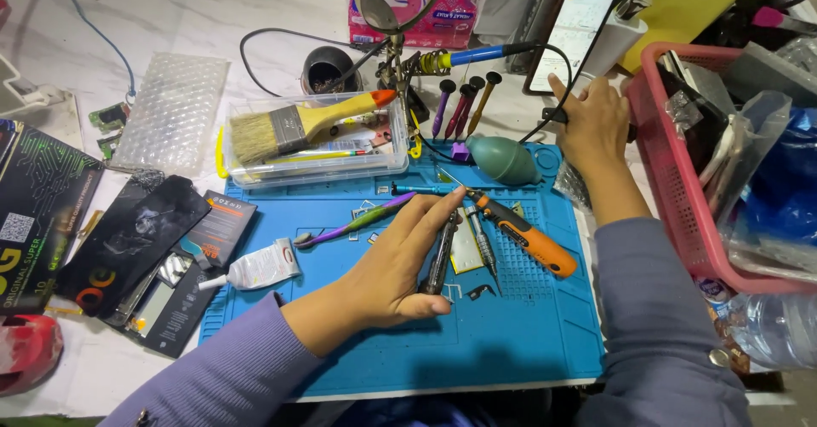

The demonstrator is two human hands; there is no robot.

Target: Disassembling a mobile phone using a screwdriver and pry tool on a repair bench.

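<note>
My left hand (pixel 400 261) lies on the blue work mat (pixel 511 333), fingers closed around a dark metal screwdriver (pixel 441 257) that points away from me. Beside it on the mat lie an orange-handled screwdriver (pixel 528 235), a second slim metal driver (pixel 482 244) and a purple and green pry tool (pixel 353 223). My right hand (pixel 591 125) reaches to the far right edge of the mat and rests on a black cable (pixel 545 120), just below a phone (pixel 570 35) with a lit screen. A green rubber blower (pixel 502 159) sits between the hands.
A clear plastic box (pixel 315 150) with a yellow-handled brush (pixel 298 125) stands at the mat's back. A soldering iron (pixel 468 57) and several small drivers (pixel 464 103) are behind. A red basket (pixel 681 180) of parts is at right. Dark boxes (pixel 42 206) and a white tube (pixel 259 267) lie left.
</note>
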